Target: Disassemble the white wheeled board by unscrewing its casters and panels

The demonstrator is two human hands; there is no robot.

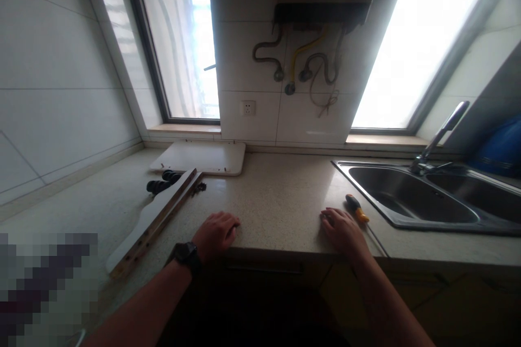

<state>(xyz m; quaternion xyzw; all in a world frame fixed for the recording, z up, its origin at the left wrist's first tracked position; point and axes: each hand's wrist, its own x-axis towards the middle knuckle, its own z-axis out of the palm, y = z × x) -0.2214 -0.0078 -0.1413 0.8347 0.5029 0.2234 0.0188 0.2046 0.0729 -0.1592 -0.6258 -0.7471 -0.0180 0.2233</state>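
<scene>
My left hand [216, 236], with a dark watch on its wrist, rests on the front of the counter, fingers curled in and nothing visible in them. My right hand [344, 232] lies on the counter farther right, its fingers laid out on the surface. Just beside it is a screwdriver [357, 208] with a black and orange handle, its shaft pointing to the counter's front edge; the hand does not grip it. Left of my left hand lie two long white panels [152, 222] with holes along their brown edges. A small pile of dark screws [200, 188] sits by their far end.
Behind the panels lie a white board [211, 156] with small pegs and some black round parts [157, 185]. A double steel sink [411, 195] with a faucet [439, 138] is at right, a blue object [499, 146] beyond. Pipes [291, 65] hang above the stone counter [277, 200].
</scene>
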